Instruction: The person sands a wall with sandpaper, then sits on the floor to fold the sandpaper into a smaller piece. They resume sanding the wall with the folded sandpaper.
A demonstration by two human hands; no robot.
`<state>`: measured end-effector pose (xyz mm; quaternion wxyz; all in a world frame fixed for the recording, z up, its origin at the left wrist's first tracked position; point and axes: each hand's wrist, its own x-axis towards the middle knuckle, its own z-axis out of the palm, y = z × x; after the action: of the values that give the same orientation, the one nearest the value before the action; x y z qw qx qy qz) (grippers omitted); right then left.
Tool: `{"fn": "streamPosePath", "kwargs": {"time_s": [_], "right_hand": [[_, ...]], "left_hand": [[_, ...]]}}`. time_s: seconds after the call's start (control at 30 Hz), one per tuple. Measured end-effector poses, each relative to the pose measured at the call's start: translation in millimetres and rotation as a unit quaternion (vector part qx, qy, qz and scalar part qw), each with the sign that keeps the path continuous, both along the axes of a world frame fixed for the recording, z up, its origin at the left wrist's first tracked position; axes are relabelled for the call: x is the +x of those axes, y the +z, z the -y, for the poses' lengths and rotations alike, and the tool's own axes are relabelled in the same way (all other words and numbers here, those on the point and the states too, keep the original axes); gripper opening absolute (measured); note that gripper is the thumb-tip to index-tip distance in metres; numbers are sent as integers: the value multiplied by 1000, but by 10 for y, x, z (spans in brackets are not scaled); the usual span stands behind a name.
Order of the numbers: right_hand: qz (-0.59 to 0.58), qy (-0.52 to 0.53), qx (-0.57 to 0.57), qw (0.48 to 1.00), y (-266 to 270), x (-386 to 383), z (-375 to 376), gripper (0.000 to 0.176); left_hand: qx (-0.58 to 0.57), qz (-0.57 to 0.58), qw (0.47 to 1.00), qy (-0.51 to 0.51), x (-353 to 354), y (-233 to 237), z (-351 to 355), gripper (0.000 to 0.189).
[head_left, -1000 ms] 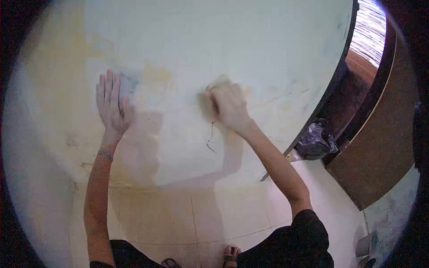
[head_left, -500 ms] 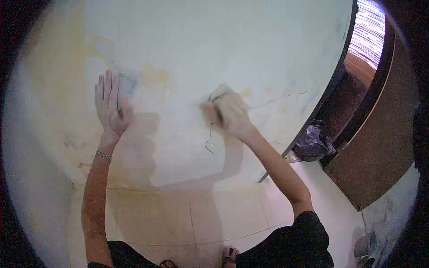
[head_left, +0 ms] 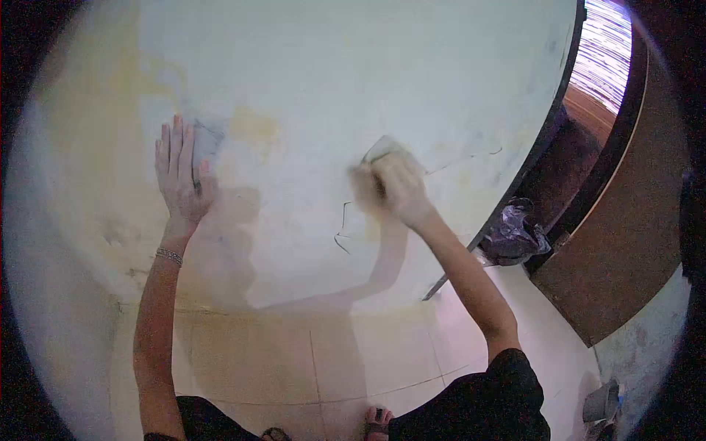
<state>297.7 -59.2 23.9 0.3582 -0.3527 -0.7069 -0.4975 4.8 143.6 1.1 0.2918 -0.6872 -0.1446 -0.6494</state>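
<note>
Before me rises a pale wall [head_left: 331,73] with yellowish patches and dark cracks. My left hand [head_left: 182,176] lies flat on it at the left, fingers stretched upward, beside a grey smudge [head_left: 210,137]. My right hand [head_left: 404,189], smeared by motion, is closed on a folded greyish sheet that looks like sandpaper [head_left: 382,149] and presses it to the wall right of the middle. Part of the sheet is hidden under the fingers. A thin dark crack [head_left: 344,224] runs down the wall, left of and below that hand.
Light floor tiles [head_left: 287,356] meet the wall's foot, with my sandalled foot [head_left: 378,419] at the bottom. To the right are a doorway's dark edge [head_left: 540,151], a crumpled purplish plastic bag [head_left: 515,231], a brown panel [head_left: 610,264] and a small grey container [head_left: 601,402].
My right hand has moved a short way right along the wall with the sheet, uncovering more of the thin crack. My left hand has stayed in place.
</note>
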Motion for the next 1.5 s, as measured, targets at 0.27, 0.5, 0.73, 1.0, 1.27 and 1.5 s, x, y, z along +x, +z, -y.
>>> {"fn": "streamPosePath", "kwargs": {"time_s": [0.27, 0.5, 0.73, 1.0, 1.27, 1.5], "right_hand": [[-128, -100, 166, 973, 539, 259, 129, 7], [75, -15, -46, 996, -77, -217, -86, 16], [-195, -77, 134, 969, 710, 5, 36, 11], [51, -32, -82, 995, -218, -28, -44, 15], [-138, -113, 95, 979, 335, 284, 90, 7], [56, -262, -191, 944, -364, 250, 163, 13]], "left_hand": [[0, -3, 1000, -7, 5, -21, 0, 45], [-8, -5, 1000, -3, 0, -42, -10, 46], [-11, -4, 1000, -6, -30, -29, -2, 48], [-14, -1, 1000, -13, -30, -17, 25, 49], [-17, 1, 1000, -13, -19, -57, 5, 52], [-35, -11, 999, -10, -15, -86, 9, 51]]}}
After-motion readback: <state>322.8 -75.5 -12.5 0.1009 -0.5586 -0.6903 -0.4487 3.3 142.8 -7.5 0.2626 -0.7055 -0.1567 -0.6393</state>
